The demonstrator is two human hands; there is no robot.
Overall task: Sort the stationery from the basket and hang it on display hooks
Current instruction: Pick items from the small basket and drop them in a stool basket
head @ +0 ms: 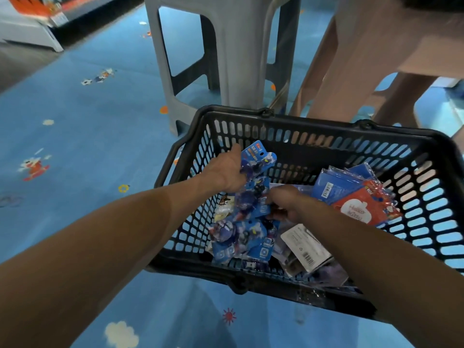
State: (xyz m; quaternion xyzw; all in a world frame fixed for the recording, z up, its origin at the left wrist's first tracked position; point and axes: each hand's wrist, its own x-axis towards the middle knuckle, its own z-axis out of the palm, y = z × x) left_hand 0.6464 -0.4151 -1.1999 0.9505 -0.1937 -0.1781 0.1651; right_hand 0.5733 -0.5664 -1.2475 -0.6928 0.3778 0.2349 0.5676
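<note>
**First onlooker:** Where is the stock?

**Second onlooker:** In the black basket on the floor. The left hand grips the top of the blue packs, and the right hand curls its fingers on the same bundle lower down.

**First onlooker:** Best way to lift?

**Second onlooker:** I'd say square the matching cards and raise them together, with the hang-holes aligned.

**First onlooker:** Which way do they lie?

**Second onlooker:** The long axis runs from near rim to far wall, hole end pointing away. A red pack lies to the right.
</note>
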